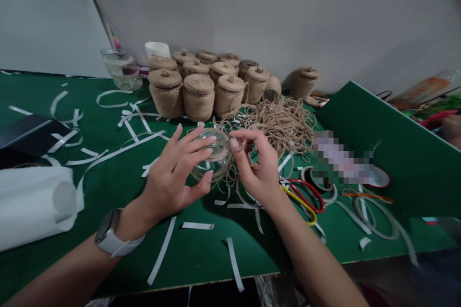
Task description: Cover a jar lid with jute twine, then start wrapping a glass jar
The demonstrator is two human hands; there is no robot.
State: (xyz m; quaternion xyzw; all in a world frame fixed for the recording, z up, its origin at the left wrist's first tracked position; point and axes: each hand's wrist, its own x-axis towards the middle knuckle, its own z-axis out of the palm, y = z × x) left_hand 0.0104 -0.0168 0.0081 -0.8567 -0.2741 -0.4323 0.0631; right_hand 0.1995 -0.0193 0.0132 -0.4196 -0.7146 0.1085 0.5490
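A clear round glass jar (220, 165) lies tipped between my hands above the green table. My left hand (173, 172) grips it, with fingers laid over its near face and the thumb below. At the jar's right edge, the thumb and forefinger of my right hand (257, 165) are pinched on a strand of jute twine. A loose heap of jute twine (284, 124) sits just behind my right hand. Scissors with red and yellow handles (306, 196) rest beside my right wrist.
Several twine-wrapped jars (199, 98) stand against the wall, near a stack of white paper cups (157, 50) and a glass jar with liquid (122, 69). White tape strips (197, 226) litter the table. A green panel (389, 148) rises at right; a white roll (36, 206) lies left.
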